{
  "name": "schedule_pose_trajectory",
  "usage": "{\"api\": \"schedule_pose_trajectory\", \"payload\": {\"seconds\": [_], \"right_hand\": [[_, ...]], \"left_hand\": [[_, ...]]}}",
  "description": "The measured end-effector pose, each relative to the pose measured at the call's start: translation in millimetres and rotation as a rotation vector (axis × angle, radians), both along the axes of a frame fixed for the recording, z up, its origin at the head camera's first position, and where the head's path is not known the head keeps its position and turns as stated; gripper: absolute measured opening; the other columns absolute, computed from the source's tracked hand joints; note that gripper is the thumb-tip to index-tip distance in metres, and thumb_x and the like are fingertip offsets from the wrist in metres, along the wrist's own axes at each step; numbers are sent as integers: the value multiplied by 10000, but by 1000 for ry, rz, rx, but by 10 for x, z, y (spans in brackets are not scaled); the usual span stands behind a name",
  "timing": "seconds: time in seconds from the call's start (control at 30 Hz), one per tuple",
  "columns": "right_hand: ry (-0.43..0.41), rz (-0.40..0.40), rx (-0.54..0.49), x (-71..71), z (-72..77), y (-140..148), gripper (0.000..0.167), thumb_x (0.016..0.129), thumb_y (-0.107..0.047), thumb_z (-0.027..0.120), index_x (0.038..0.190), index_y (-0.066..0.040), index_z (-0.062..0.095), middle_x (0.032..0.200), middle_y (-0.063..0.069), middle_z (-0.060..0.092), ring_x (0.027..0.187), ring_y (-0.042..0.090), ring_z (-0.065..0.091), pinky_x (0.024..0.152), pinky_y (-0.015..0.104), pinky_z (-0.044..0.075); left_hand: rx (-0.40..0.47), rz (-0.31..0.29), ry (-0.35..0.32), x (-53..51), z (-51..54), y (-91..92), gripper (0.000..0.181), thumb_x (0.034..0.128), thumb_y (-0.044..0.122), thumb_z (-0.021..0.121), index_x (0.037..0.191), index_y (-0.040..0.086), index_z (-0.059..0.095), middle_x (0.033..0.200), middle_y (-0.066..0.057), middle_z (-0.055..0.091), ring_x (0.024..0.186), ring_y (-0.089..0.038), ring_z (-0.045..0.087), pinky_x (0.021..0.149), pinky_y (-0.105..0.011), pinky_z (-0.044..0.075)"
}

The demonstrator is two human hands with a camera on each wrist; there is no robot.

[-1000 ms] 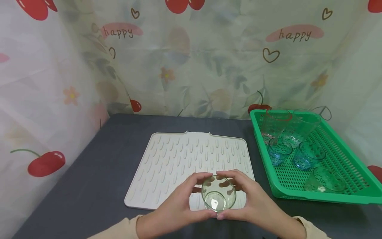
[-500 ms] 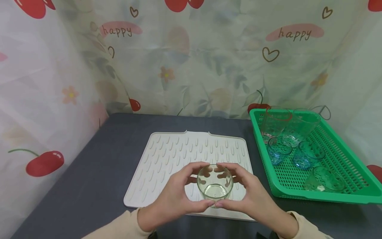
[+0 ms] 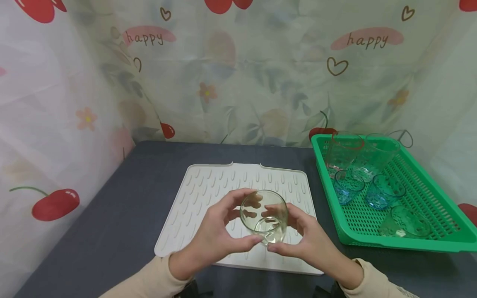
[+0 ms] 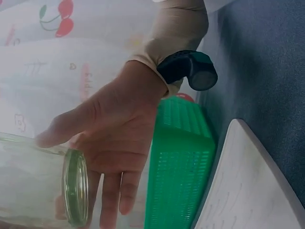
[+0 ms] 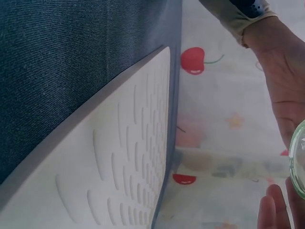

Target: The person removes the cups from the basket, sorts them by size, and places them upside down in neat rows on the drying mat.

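Both hands hold a clear, pale green drinking glass (image 3: 265,213) in the air above a white ridged mat (image 3: 208,198). The glass is tilted, its open rim towards the upper left and its base lower right in the head view. The left hand (image 3: 216,231) grips its left side, with the thumb in front and fingers behind. On the other side the right hand (image 3: 311,231) has its thumb near the base and fingers behind the glass. The left wrist view shows the thick base of the glass (image 4: 76,188) beside the right hand's thumb and palm (image 4: 119,129).
A green slotted basket (image 3: 443,198) stands on the dark table at the right. It holds two tall clear glasses (image 3: 376,157), two blue glasses (image 3: 385,192) and a clear glass lying over (image 3: 405,223). A patterned curtain (image 3: 246,82) encloses the back and sides.
The hands have raised the glass and moved it farther up over the mat. It has turned from fairly upright to tilted, and the right hand's fingers have shifted lower along it.
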State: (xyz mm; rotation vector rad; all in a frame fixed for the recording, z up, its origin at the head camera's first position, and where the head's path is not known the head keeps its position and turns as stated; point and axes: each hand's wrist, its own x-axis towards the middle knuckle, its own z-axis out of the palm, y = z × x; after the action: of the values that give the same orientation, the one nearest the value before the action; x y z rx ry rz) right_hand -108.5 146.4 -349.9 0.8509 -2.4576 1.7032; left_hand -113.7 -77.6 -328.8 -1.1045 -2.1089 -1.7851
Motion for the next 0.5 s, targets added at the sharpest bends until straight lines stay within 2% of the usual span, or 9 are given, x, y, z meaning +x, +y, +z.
{"api": "schedule_pose_trajectory", "payload": {"seconds": [0.07,0.17,0.3,0.4,0.5], "right_hand": [[-3,4,-7,-3,11,-5,570,786,-116,805,1287,-166,538,1217,6,646,1095,87,614,910,260,518],[8,9,-20,-6,46,-5,548,787,-101,803,1271,-119,548,1207,43,642,1076,82,615,895,244,523],[19,6,-49,-11,105,24,555,778,-69,805,1275,-74,556,1189,72,633,1053,76,614,870,236,532],[16,-6,-78,-18,154,69,567,782,-27,790,1295,-61,552,1199,37,619,1056,64,611,849,228,540],[48,-22,-111,-39,213,119,564,784,33,766,1302,-26,550,1213,-20,609,1062,64,615,835,228,548]], "left_hand": [[28,-8,-36,1,12,-9,719,732,-15,793,1364,62,457,1242,-145,594,1166,-199,581,886,-346,547],[100,-49,-90,-9,19,-23,717,740,-57,763,1371,28,435,1273,-203,559,1198,-186,567,896,-378,543],[195,-141,-122,-54,-10,-52,711,772,-74,728,1387,-28,374,1302,-283,495,1223,-197,554,929,-421,522],[213,-177,-156,-86,-44,-72,745,787,-51,726,1421,-13,334,1304,-289,476,1234,-198,548,961,-420,504],[176,-173,-225,-106,-78,-81,799,786,-39,726,1465,63,318,1311,-233,474,1236,-179,538,974,-388,501]]}}
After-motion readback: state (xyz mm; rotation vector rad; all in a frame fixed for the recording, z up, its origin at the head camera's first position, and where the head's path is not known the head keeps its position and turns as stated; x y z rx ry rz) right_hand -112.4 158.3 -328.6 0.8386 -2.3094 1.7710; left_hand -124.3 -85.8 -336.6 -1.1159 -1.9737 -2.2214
